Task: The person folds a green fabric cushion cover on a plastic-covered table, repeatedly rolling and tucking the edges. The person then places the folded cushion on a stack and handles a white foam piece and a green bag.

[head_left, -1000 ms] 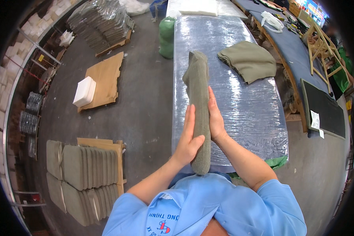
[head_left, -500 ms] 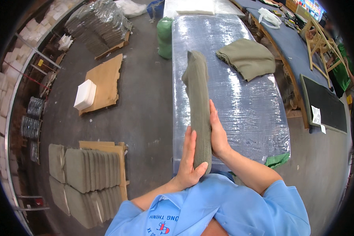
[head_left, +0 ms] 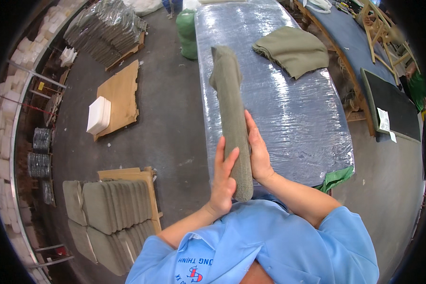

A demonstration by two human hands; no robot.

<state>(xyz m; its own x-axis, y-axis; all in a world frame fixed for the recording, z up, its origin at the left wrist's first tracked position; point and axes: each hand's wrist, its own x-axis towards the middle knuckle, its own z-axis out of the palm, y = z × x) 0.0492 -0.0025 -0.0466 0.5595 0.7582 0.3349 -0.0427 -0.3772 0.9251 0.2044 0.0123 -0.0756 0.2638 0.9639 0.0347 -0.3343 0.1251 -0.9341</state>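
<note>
Head camera: left hand point(head_left: 222, 188) and right hand point(head_left: 260, 160) are pressing an edge-on olive cushion point(head_left: 230, 104) between them at its 7 and 5 o'clock sides, its far end pointing near 12 over the plastic-wrapped work surface point(head_left: 288, 128), folded olive cloth point(head_left: 296, 49) lying toward 1.

2 bare forearms point(head_left: 300, 196) angled inward, left grip point(head_left: 221, 181) and right grip point(head_left: 260, 155) facing each other, fingers point(head_left: 252, 127) extended forward

Cushion point(head_left: 233, 113): matt, coarsely woven cloth. Table covering point(head_left: 293, 128): glossy, rippled clear plastic film. Fabric stack point(head_left: 296, 51): matt cloth. Cardboard sheet point(head_left: 123, 92): dull paper. Shirt point(head_left: 303, 236): smooth cloth.
</note>
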